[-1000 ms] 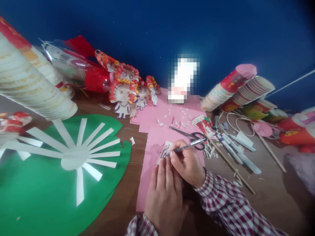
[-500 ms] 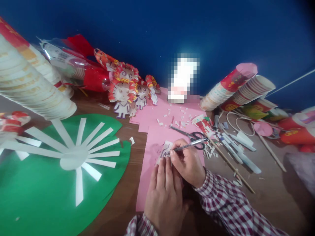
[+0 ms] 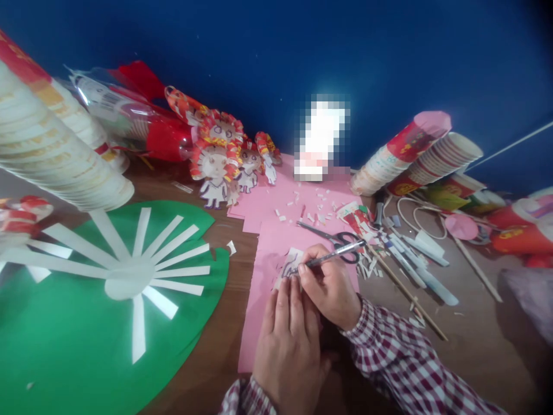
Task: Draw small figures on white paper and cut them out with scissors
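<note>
My right hand [image 3: 326,288] is closed around a pen [image 3: 334,252], its tip down on a small piece of white paper [image 3: 288,266] with dark drawn lines. Flat on the lower edge of that paper lies my left hand [image 3: 287,340], fingers stretched out side by side. Part of the drawing is hidden under the fingers. Beneath both is a pink paper sheet [image 3: 263,323]. Just beyond the right hand, scissors [image 3: 330,236] with black handles rest on the pink sheet.
At left, white strips fan out on a green paper leaf [image 3: 181,323]. Paper cup stacks [image 3: 78,150] stand left, more cups [image 3: 384,164] right. Paper figures [image 3: 215,167] lean at the back near a bright pixelated patch [image 3: 322,138]. Markers [image 3: 406,259], a wooden stick [image 3: 425,317] and scraps lie right.
The drawn lines on the small paper look slightly different near the pen tip. Both hands keep almost the same place.
</note>
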`<control>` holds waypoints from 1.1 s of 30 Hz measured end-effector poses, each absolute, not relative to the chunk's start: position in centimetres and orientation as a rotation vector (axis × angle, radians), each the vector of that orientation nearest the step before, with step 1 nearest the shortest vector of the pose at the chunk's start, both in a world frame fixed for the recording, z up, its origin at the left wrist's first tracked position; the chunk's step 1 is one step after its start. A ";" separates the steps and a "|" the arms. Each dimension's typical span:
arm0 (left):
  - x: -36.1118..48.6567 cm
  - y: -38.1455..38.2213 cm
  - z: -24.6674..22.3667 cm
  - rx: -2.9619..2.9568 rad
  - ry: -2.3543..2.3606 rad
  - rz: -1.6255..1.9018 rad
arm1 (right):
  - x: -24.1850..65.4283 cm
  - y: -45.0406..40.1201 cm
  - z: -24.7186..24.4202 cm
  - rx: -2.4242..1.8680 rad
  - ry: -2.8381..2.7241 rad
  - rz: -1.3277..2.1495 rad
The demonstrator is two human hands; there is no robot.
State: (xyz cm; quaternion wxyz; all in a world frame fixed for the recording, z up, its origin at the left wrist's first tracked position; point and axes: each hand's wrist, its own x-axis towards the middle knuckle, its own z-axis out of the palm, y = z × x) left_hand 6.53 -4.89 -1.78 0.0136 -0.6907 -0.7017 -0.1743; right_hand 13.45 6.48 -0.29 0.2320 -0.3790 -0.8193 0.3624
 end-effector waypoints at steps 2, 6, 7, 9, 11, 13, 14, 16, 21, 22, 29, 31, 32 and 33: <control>6.5 -4.8 -1.7 -2.158 -2.183 -0.538 | 13.4 6.5 -0.3 -1.048 -2.258 0.982; 6.4 -4.7 -1.5 -2.171 -2.175 -0.525 | 13.4 6.4 -0.2 -1.045 -2.281 0.967; 6.4 -4.7 -1.5 -2.169 -2.175 -0.526 | 13.4 6.4 -0.2 -1.042 -2.287 0.971; 6.4 -4.7 -1.5 -2.169 -2.174 -0.529 | 13.4 6.4 -0.1 -1.038 -2.299 0.979; 6.4 -4.7 -1.6 -2.176 -2.176 -0.528 | 13.5 6.5 -0.1 -1.037 -2.305 0.991; 6.4 -4.8 -1.6 -2.181 -2.184 -0.523 | 13.5 6.5 -0.1 -1.027 -2.288 1.011; 6.4 -4.8 -1.6 -2.180 -2.190 -0.521 | 13.5 6.6 -0.2 -1.022 -2.267 1.017; 6.5 -4.9 -1.6 -2.178 -2.191 -0.523 | 13.5 6.7 -0.3 -1.014 -2.218 1.020; 6.5 -4.9 -1.7 -2.182 -2.196 -0.517 | 13.5 6.6 -0.3 -1.008 -2.203 1.035; 6.5 -4.9 -1.8 -2.180 -2.198 -0.517 | 13.5 6.6 -0.3 -1.007 -2.209 1.038; 6.4 -4.8 -1.9 -2.173 -2.174 -0.535 | 13.5 6.6 -0.4 -1.023 -2.148 1.026; 6.4 -4.8 -1.9 -2.178 -2.170 -0.539 | 13.5 6.7 -0.4 -1.007 -2.066 1.064; 6.4 -4.9 -1.9 -2.177 -2.174 -0.540 | 13.5 6.6 -0.4 -0.992 -2.032 1.095; 6.4 -4.9 -1.8 -2.176 -2.182 -0.537 | 13.6 6.6 -0.5 -0.975 -2.009 1.127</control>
